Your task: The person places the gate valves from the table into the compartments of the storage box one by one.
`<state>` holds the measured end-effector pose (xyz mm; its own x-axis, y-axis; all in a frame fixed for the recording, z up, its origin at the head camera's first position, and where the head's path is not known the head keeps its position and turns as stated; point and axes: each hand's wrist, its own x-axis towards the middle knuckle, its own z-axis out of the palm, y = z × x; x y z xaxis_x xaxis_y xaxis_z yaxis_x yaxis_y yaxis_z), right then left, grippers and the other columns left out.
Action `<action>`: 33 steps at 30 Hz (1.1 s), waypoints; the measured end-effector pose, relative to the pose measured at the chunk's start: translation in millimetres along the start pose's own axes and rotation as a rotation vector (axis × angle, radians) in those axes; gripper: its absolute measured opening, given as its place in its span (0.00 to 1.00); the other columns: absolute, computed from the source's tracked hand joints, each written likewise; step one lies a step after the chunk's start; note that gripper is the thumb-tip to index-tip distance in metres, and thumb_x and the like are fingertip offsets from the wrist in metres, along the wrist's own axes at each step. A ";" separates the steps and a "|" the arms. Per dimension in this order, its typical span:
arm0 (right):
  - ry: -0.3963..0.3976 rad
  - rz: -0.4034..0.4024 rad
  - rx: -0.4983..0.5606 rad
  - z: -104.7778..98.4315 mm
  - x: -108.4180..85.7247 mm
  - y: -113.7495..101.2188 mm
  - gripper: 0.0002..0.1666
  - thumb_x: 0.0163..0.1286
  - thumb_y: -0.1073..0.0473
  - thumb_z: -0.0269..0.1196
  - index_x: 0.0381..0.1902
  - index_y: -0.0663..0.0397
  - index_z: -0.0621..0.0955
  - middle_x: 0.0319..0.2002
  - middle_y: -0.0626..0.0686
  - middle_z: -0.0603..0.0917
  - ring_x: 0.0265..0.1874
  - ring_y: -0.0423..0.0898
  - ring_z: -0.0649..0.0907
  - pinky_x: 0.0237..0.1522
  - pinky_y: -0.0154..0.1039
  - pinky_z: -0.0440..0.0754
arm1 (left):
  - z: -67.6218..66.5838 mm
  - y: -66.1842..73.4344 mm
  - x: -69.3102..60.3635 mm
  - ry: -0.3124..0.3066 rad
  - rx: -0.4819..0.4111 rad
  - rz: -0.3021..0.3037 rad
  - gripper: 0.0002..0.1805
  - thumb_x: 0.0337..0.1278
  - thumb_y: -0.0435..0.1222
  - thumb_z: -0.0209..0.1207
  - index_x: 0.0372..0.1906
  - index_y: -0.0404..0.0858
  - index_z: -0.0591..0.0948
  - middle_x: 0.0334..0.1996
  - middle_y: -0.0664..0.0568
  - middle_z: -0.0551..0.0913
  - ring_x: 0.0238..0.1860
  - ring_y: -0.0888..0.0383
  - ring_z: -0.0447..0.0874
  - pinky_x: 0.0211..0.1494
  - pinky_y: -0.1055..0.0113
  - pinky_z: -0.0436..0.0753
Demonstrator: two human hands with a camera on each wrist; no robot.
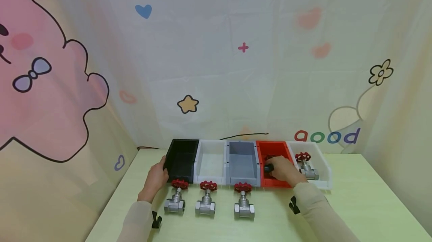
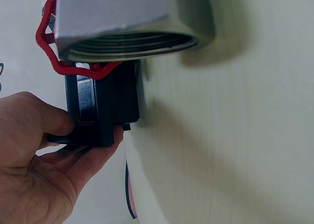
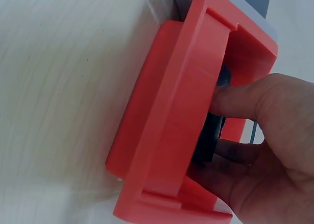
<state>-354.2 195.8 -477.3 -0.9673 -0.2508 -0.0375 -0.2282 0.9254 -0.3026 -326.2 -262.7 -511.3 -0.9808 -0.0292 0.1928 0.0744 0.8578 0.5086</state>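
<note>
My left hand (image 1: 156,177) grips the outer side of the black bin (image 1: 182,153); in the left wrist view the thumb lies on one side of its wall and fingers on the other. My right hand (image 1: 281,168) reaches into the red bin (image 1: 274,146) and holds a black object (image 3: 210,136), its kind mostly hidden by the fingers and the bin wall. Three metal gate valves with red handwheels lie in front of the bins: a left valve (image 1: 174,205), a middle valve (image 1: 205,206) and a right valve (image 1: 244,209).
Between the black and red bins stand a white bin (image 1: 210,159) and a grey bin (image 1: 243,157). At the row's right end, another white bin (image 1: 326,172) holds a red-wheeled valve (image 1: 308,171). A patterned curtain (image 1: 216,66) hangs behind the table (image 1: 357,197).
</note>
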 end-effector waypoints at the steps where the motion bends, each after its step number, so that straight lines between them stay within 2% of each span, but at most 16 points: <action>1: 0.000 0.000 -0.001 0.7 0.6 -0.4 0.21 0.58 0.70 0.66 0.50 0.57 0.85 0.40 0.53 0.84 0.38 0.49 0.77 0.52 0.52 0.81 | 0.0 -0.3 0.2 0.002 0.001 0.001 0.32 0.65 0.27 0.51 0.73 0.27 0.60 0.47 0.26 0.80 0.20 0.55 0.73 0.29 0.59 0.75; 10: -0.009 0.030 0.004 2.2 0.9 -2.0 0.23 0.59 0.72 0.65 0.53 0.58 0.84 0.43 0.54 0.84 0.41 0.50 0.77 0.54 0.55 0.80 | -0.4 0.3 0.8 0.020 -0.002 0.008 0.32 0.64 0.27 0.51 0.73 0.27 0.61 0.48 0.25 0.81 0.23 0.53 0.76 0.32 0.57 0.78; 22: -0.032 0.032 0.015 4.7 -0.1 -1.6 0.20 0.58 0.73 0.65 0.49 0.56 0.85 0.37 0.52 0.82 0.38 0.49 0.76 0.48 0.50 0.81 | 0.0 -0.1 -0.3 0.006 -0.021 -0.004 0.33 0.64 0.27 0.51 0.73 0.27 0.60 0.43 0.27 0.81 0.18 0.56 0.69 0.25 0.63 0.70; 33: -0.017 0.039 0.013 3.1 0.5 -1.1 0.20 0.58 0.71 0.65 0.50 0.57 0.85 0.41 0.54 0.84 0.40 0.51 0.77 0.53 0.53 0.80 | -0.9 1.2 -0.1 0.016 -0.009 0.004 0.32 0.64 0.27 0.51 0.73 0.26 0.60 0.48 0.25 0.80 0.20 0.54 0.73 0.28 0.59 0.74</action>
<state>-354.1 193.7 -479.9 -0.9734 -0.2193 -0.0657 -0.1886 0.9309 -0.3128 -325.8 -262.1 -509.9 -0.9775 -0.0336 0.2083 0.0804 0.8534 0.5150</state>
